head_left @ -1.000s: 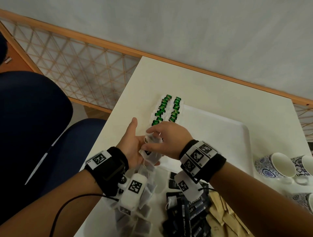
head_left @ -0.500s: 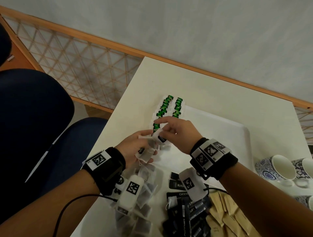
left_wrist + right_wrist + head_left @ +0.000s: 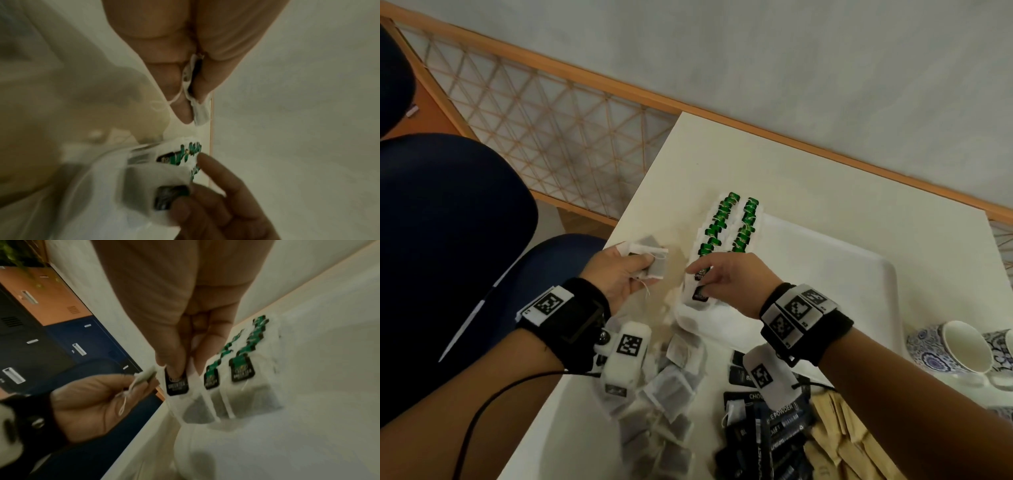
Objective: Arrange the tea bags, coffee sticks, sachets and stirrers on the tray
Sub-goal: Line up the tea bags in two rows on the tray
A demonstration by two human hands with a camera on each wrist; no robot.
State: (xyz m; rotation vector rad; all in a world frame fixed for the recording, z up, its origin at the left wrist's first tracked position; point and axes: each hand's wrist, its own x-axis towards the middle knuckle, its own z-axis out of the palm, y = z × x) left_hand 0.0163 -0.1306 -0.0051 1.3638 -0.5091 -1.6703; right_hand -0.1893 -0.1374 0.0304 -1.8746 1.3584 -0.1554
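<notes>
Tea bags [image 3: 650,260] sit bunched in the left hand [image 3: 616,274], thumb curled over them, left of the tray [image 3: 859,274]. At the tray's near-left edge the right hand [image 3: 726,284] pinches one tea bag [image 3: 185,395] by its tag, at the near end of two rows [image 3: 729,226]; it should probably land flat, overlapping evenly, tag aligned with its neighbours

Head view evenly and softly lit, moderately bright, wide-angle bending of straight lines toward the edges, both wrist views dim and noisy, heavy motion blur lower left, near fingers [image 3: 213,40] soft, faint shadows on the surface [image 3: 825,192].
</notes>
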